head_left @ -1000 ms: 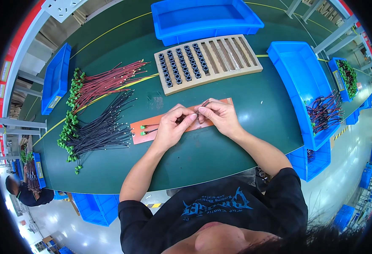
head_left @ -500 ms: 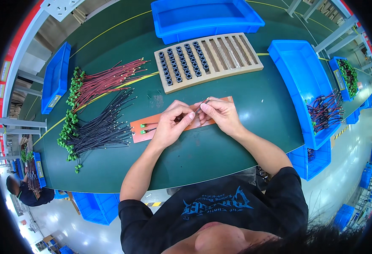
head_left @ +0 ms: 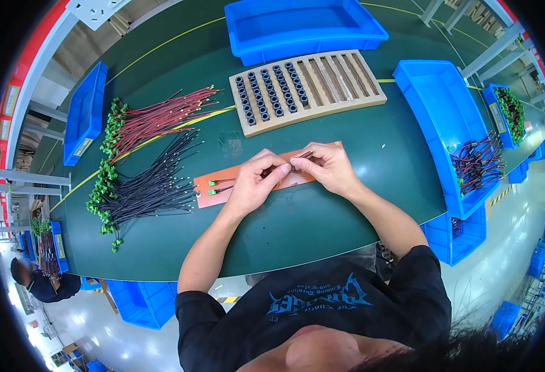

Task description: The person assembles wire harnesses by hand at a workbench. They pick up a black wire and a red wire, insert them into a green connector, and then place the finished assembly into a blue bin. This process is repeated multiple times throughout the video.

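Observation:
Both my hands meet over an orange board on the green table. My left hand is closed in a pinch on a pair of thin wires, one red and one black. Their small green connectors lie on the board's left end. My right hand pinches the dark ends of the wires close beside the left fingertips. Fingers hide most of the wires' length, and I cannot make out whether some small part is held along with them.
Red wires and black wires with green connectors lie fanned at left. Beyond my hands sits a slotted tray partly filled with black rings. Blue bins stand at the back, left and right, the right one holding wire assemblies.
The dark wire ends between my fingertips have tipped lower. My right fingers have shifted slightly down and closer over them. The view has shifted slightly.

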{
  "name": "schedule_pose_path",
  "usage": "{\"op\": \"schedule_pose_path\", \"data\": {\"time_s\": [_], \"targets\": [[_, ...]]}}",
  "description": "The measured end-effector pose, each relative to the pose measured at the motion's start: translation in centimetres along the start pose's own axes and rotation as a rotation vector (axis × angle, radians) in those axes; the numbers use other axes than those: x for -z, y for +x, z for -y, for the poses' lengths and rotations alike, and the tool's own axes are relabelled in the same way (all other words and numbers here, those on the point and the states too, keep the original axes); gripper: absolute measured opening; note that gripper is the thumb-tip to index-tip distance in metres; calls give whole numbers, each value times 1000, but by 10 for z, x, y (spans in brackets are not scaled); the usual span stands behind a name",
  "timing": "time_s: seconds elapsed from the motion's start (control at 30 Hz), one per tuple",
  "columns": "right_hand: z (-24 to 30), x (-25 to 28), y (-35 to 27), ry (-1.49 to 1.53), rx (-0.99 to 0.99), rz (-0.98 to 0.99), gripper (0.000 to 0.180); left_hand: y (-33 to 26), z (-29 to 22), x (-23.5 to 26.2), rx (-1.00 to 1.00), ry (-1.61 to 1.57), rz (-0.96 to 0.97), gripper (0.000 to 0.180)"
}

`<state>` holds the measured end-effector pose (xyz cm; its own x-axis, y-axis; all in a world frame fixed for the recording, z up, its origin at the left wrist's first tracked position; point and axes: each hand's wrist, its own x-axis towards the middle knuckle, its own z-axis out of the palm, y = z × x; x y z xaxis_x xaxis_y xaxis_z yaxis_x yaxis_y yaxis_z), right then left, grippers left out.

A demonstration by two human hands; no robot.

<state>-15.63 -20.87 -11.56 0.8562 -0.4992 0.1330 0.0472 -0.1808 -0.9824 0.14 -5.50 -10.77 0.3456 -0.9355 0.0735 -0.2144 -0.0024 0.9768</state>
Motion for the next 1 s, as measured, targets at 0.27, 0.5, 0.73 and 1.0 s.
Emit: {"op": "schedule_pose_path", "data": {"time_s": [0.27,0.5,0.73,1.0], "targets": [[-5,5,2,-40,-21,15,13,1,1,-1,24,11,-17,12],[-1,4,1,-55,-27,13,18,0,4,0,45,30,10,12],[5,4,-4,-350,102,-51,22,-4,9,7,10,-239,-191,18],[4,9,-3,-475,167,-51,23,-19,-3,29,-15,74,30,24]]}}
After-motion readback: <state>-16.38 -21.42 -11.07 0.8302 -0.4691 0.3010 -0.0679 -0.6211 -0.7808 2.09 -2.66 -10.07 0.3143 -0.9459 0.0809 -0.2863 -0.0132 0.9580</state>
